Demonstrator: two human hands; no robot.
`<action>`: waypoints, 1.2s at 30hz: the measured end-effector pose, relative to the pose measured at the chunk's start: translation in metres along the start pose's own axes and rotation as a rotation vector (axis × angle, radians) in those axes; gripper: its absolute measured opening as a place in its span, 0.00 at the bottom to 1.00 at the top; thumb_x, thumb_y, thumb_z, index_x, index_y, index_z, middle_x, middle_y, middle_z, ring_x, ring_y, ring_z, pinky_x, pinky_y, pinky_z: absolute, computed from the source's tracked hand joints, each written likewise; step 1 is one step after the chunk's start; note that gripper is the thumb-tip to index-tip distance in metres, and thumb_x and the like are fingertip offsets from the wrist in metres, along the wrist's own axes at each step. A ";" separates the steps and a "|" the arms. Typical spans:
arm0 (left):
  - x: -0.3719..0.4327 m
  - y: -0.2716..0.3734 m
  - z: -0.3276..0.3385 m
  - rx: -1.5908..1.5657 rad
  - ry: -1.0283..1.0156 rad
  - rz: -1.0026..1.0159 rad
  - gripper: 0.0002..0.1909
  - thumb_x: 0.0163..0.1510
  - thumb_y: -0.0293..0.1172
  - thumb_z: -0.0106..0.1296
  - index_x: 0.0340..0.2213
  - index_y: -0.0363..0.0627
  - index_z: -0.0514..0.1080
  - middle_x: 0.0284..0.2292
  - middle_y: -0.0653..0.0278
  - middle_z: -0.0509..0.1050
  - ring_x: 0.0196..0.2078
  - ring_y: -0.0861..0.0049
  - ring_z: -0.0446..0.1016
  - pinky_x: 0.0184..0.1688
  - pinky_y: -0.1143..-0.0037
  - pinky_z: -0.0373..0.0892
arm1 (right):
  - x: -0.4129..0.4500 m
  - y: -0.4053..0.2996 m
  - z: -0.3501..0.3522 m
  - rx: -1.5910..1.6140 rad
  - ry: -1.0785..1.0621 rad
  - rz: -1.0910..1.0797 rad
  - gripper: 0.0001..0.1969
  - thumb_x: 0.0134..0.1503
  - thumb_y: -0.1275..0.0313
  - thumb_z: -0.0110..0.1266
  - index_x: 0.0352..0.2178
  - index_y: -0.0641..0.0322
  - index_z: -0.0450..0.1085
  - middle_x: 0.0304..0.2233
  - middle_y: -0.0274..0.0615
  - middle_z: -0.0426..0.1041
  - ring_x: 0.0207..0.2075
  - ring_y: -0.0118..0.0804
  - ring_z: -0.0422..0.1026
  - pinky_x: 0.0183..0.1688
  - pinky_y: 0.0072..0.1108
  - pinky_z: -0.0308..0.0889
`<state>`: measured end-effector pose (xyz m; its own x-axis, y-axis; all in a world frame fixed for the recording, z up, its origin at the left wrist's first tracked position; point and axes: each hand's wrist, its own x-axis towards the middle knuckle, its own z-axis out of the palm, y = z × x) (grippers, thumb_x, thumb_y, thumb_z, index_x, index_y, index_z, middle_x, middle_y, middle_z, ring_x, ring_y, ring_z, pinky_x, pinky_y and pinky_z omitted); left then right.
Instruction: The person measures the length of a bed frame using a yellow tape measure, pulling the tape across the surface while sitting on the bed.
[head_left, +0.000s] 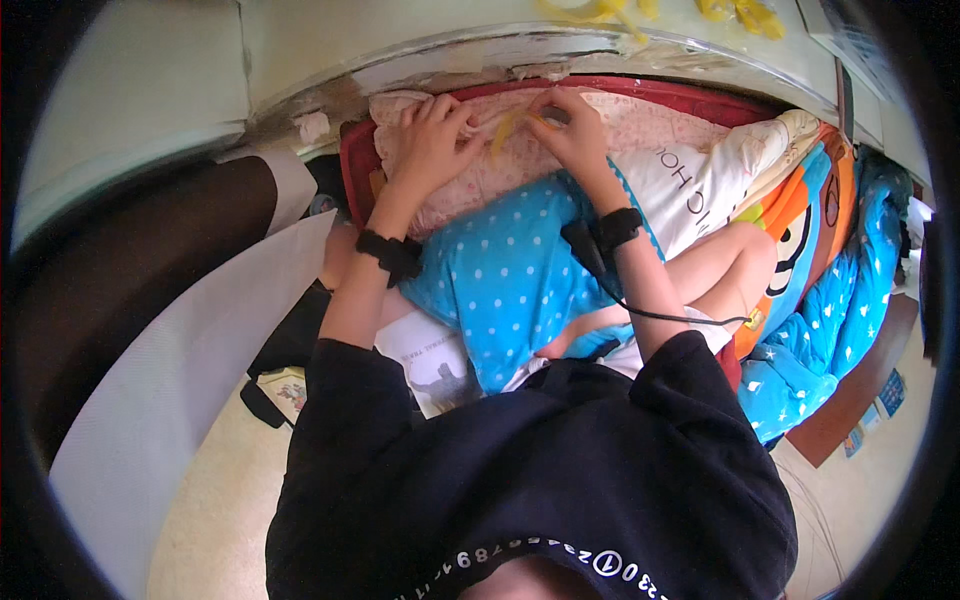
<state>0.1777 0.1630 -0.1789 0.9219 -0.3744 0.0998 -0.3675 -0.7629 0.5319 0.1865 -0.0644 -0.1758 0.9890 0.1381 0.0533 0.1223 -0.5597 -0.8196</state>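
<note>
A narrow yellow strip (504, 133), blurred, hangs between my two hands over a pale pink patterned cloth (480, 176). My right hand (574, 131) pinches the strip's upper end between thumb and fingertips. To the strip's left is my left hand (439, 142), its fingers spread and slightly curled, and I see nothing between thumb and forefinger. Black bands circle both wrists. Across my lap lies a blue cloth with white dots (510, 262), just below the hands.
More yellow strips (739, 15) lie on the pale surface beyond the worn ledge (480, 60). A red edge (675, 101) borders the bedding. On the right are a white printed cloth (690, 180), an orange cartoon cloth (817, 202) and a blue quilt (832, 352). A black cable (660, 315) crosses my right forearm.
</note>
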 end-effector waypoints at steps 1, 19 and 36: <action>0.001 -0.001 0.003 -0.006 0.011 0.013 0.16 0.48 0.46 0.54 0.31 0.47 0.72 0.34 0.64 0.69 0.44 0.66 0.67 0.48 0.63 0.56 | -0.001 0.004 0.004 -0.004 -0.003 0.005 0.10 0.45 0.72 0.61 0.29 0.65 0.71 0.32 0.42 0.73 0.33 0.36 0.74 0.36 0.23 0.70; 0.014 0.017 0.015 0.061 -0.233 -0.159 0.21 0.48 0.52 0.50 0.34 0.47 0.74 0.34 0.60 0.73 0.43 0.65 0.70 0.47 0.58 0.57 | -0.018 0.014 -0.013 0.508 -0.028 0.284 0.08 0.47 0.71 0.59 0.30 0.61 0.75 0.26 0.37 0.76 0.29 0.25 0.73 0.33 0.18 0.67; 0.009 0.021 0.020 0.099 -0.181 -0.177 0.28 0.46 0.54 0.52 0.41 0.44 0.69 0.40 0.55 0.71 0.47 0.59 0.68 0.48 0.55 0.59 | -0.007 -0.008 0.029 -0.346 0.119 0.158 0.12 0.45 0.64 0.57 0.29 0.61 0.74 0.31 0.46 0.73 0.34 0.46 0.73 0.36 0.32 0.69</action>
<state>0.1762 0.1328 -0.1834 0.9391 -0.3119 -0.1444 -0.2210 -0.8696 0.4416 0.1763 -0.0370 -0.1859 0.9982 -0.0556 0.0245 -0.0309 -0.8113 -0.5838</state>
